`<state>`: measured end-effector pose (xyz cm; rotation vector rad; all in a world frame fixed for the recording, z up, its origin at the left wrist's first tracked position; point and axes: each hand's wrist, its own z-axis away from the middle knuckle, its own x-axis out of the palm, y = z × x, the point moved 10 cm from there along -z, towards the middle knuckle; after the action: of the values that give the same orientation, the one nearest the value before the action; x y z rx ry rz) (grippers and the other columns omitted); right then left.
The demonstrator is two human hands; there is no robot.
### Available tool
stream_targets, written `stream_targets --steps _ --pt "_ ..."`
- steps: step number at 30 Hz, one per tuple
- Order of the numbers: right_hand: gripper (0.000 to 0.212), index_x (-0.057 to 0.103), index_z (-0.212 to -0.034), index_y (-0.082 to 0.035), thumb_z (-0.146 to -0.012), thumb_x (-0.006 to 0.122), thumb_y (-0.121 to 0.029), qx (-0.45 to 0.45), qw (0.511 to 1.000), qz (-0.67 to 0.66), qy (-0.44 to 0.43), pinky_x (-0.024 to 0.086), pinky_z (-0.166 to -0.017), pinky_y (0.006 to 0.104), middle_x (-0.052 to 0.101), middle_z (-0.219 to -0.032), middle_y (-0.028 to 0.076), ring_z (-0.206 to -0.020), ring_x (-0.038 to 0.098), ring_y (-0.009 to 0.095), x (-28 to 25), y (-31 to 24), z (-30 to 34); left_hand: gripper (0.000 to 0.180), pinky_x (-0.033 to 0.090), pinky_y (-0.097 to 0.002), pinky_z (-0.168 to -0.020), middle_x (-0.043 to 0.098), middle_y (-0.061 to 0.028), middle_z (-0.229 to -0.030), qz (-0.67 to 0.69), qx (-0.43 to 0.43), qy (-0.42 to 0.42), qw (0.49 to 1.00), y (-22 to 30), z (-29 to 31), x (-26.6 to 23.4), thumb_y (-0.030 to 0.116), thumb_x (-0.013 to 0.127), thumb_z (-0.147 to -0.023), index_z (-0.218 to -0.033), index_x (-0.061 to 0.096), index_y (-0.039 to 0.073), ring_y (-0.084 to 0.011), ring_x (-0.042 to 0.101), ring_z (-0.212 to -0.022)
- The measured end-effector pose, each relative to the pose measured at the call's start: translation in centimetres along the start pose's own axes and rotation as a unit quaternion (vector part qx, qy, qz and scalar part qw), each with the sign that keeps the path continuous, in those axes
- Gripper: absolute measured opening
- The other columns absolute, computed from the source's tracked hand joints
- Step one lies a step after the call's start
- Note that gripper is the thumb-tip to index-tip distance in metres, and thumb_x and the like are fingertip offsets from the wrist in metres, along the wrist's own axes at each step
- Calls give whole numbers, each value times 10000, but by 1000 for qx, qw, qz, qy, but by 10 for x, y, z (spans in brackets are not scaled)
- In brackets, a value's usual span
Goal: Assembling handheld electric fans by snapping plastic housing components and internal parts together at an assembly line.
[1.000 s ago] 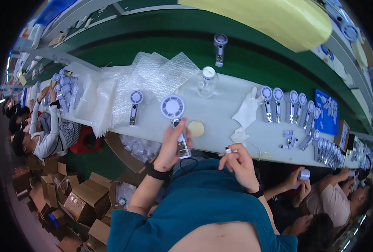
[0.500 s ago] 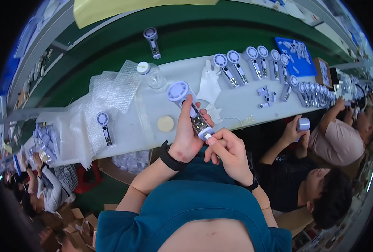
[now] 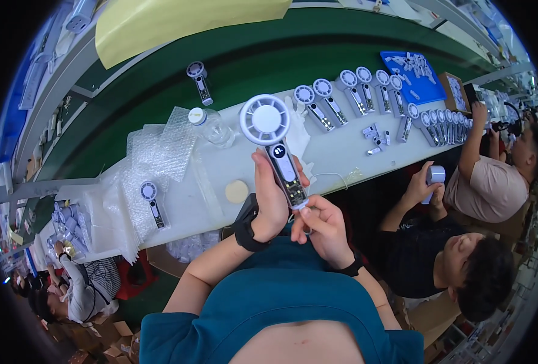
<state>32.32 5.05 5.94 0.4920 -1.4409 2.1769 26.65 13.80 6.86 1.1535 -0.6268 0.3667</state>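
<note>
The fan (image 3: 280,153) has turned face-on mid-frame, long axis slanting down-right — our left hand (image 3: 270,209) grips its handle; our right hand (image 3: 328,233) meets its lower end, grip unclear.

Handheld fan (image 3: 274,144) pale lavender, handle panel (image 3: 290,175) dark; tray (image 3: 434,91) blue; sheet (image 3: 181,23) yellow; shirt (image 3: 275,297) teal; co-worker's garment (image 3: 103,278) striped.

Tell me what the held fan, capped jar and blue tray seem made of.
Held fan: probably plastic; smooth lilac head, see-through handle revealing inner parts. Capped jar: clear glass or plastic; shiny, transparent walls. Blue tray: likely plastic; smooth, uniform colour.
</note>
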Motion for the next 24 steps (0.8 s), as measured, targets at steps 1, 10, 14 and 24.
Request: stream_targets --steps 1,10,14,24 --pt "170 495 -904 19 -909 462 -148 -7 1000 -18 -7 402 -516 219 598 -659 137 -528 511 119 -1 -3 -1 423 443 -235 -544 531 -77 -822 -10 18 -19 1000 5 1 4 430 302 -942 -1103 391 50 -140 538 -628" --pt "241 498 -936 -14 -898 474 -250 32 989 -22 -146 351 -489 219 530 -608 90 -503 451 116 13 11 10 301 506 -313 -647 526 -228 -1086 -40 190 -94 976 75 -4 33 86 504 -885 -1056 262 31 -203 609 -751" --pt "322 474 -1004 -38 -901 451 -342 20 994 -24 -100 317 -481 217 521 -639 72 -494 417 107 -19 22 3 332 510 -306 -646 536 -224 -1074 12 233 -69 970 133 -17 25 43 527 -863 -1059 259 32 -198 610 -749" --pt "636 422 -1172 -55 -796 489 -563 -218 971 86 44 324 -565 197 542 -925 53 -730 490 95 -18 -109 -31 353 514 -302 -655 551 -201 -1069 -117 -122 -241 956 15 37 46 68 546 -864 -1073 263 41 -195 616 -760"
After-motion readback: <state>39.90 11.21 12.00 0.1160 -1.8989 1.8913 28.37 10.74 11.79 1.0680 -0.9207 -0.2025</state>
